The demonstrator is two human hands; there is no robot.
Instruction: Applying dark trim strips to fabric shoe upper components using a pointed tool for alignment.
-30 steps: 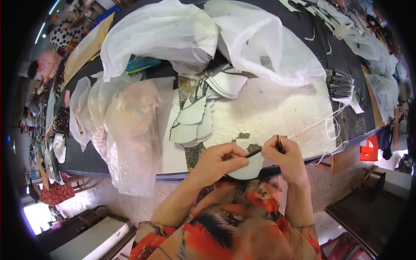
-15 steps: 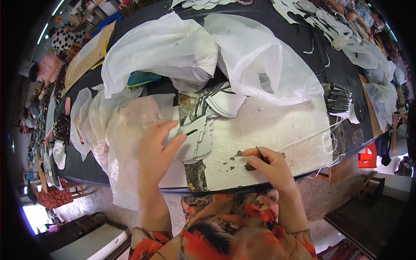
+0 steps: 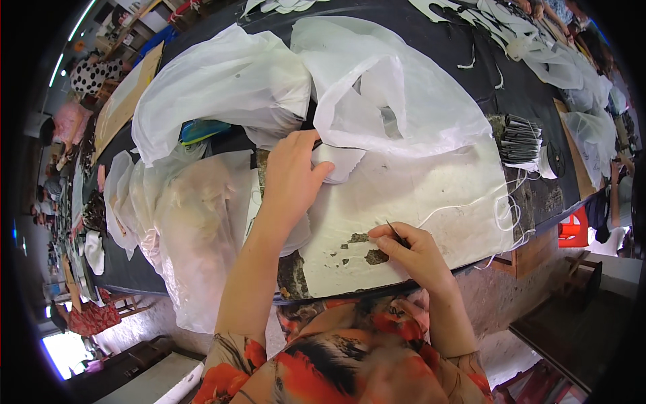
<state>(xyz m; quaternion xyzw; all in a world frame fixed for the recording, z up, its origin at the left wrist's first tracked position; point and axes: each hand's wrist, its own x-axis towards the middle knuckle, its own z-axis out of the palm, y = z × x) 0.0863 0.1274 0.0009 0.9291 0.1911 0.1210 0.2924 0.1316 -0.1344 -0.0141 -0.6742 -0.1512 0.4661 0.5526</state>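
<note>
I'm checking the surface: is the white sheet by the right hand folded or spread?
Spread: the white sheet lies broad and mostly flat across the table beneath the right hand.

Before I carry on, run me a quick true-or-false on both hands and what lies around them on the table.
1. The left hand is at the upper white pieces. True.
2. The right hand holds nothing. False: it holds a dark pointed tool.
3. A bundle of dark strips lies to the right of both hands. True.
4. The open white plastic bag lies nearer the person than the right hand. False: it lies farther away, beyond that hand.
5. A translucent bag with pinkish contents lies to the left of the left hand. True.
</note>
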